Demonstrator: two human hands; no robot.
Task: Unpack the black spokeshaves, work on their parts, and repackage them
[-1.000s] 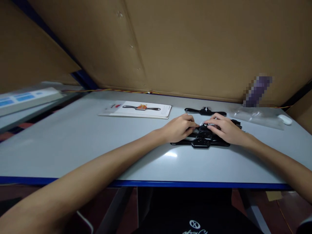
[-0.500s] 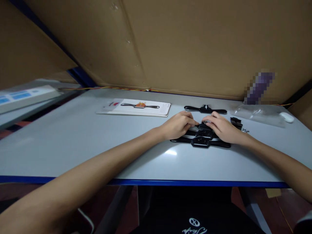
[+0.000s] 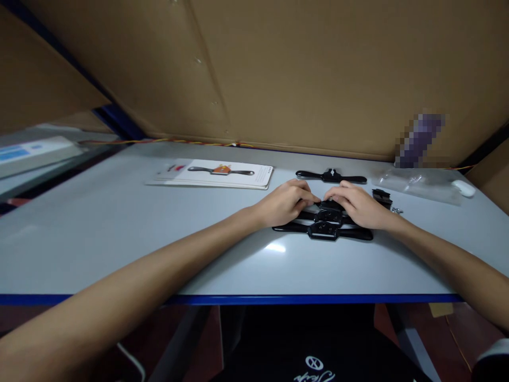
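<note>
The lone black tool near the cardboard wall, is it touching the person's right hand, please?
Apart: the head view shows bare table between the lone black tool and the right hand.

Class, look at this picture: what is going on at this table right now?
A person sits at a grey table with both hands on a row of black two-handled tools lying side by side. The left hand and right hand meet over the farthest tool of the row; whether the fingers grip it cannot be told. Another such tool lies apart farther back, beside printed cards and a clear plastic bag.
</note>
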